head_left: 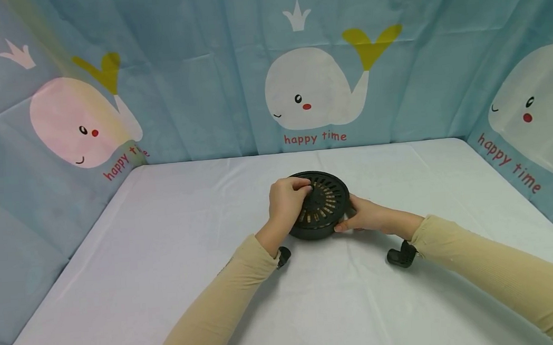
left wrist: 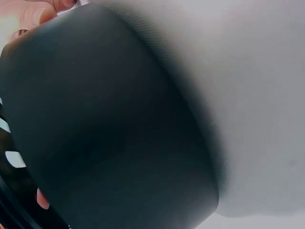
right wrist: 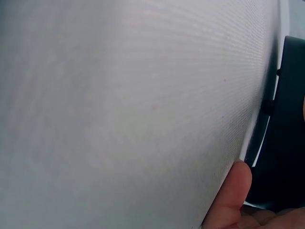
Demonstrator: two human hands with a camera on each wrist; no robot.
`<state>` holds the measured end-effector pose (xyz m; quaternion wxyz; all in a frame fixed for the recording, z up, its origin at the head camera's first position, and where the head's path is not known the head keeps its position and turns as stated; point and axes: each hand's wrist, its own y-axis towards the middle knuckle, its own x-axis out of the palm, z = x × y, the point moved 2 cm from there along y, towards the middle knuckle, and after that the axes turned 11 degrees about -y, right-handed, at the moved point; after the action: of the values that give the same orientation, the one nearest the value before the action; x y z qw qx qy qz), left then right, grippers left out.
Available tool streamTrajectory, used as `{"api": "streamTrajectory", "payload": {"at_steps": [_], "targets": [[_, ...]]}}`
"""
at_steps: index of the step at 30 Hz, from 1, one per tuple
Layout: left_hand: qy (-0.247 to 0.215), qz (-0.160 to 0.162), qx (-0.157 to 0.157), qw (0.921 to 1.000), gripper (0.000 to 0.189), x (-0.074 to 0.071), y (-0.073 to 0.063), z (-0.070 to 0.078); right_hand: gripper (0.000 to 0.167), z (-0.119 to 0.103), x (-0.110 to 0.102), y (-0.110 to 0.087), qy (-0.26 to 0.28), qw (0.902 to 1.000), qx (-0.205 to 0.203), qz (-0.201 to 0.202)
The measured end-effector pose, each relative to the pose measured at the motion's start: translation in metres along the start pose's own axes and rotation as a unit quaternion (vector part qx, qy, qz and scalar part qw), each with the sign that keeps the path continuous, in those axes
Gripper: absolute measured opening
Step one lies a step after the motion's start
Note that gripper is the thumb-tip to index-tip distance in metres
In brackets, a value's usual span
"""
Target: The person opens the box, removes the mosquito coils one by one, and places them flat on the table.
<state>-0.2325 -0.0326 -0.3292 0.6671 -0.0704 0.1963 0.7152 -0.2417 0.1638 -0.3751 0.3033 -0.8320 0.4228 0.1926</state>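
A round black container (head_left: pixel 314 232) is near the middle of the table, its slotted lid (head_left: pixel 332 193) facing up toward the head camera. Brownish patches show through the slots. My left hand (head_left: pixel 284 201) reaches over from the left and pinches at the middle of the lid with thumb and fingertips. On the right side, my right hand (head_left: pixel 369 215) grips the container, thumb low on its near side and the other fingers partly hidden behind. The dark side wall (left wrist: pixel 109 119) fills much of the left wrist view. In the right wrist view, the thumb (right wrist: pixel 232 193) lies against the black edge.
White cloth covers the table (head_left: pixel 176 242). Behind and at both sides hangs a blue curtain (head_left: pixel 214 92) with whale prints. A black wrist camera (head_left: pixel 284 256) sits under the left wrist, another black wrist camera (head_left: pixel 402 254) under the right.
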Motion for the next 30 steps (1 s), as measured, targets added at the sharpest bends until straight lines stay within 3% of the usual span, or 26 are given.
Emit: {"api": "streamTrajectory", "payload": {"at_steps": [9,21,30], "targets": [[-0.005,0.014,0.018,0.9997,0.017,-0.015,-0.004,0.006,0.111,-0.001,0.001,0.000,-0.004,1.0000,0.001,-0.003],[-0.012,0.045,0.041,0.9981,0.017,-0.041,-0.006,0.001,0.111,0.000,0.001,-0.001,-0.013,0.9998,-0.017,0.003],[-0.041,0.060,0.035,0.9967,0.017,-0.062,-0.014,-0.004,0.112,-0.001,0.000,-0.002,-0.016,0.9997,-0.017,0.006]]}}
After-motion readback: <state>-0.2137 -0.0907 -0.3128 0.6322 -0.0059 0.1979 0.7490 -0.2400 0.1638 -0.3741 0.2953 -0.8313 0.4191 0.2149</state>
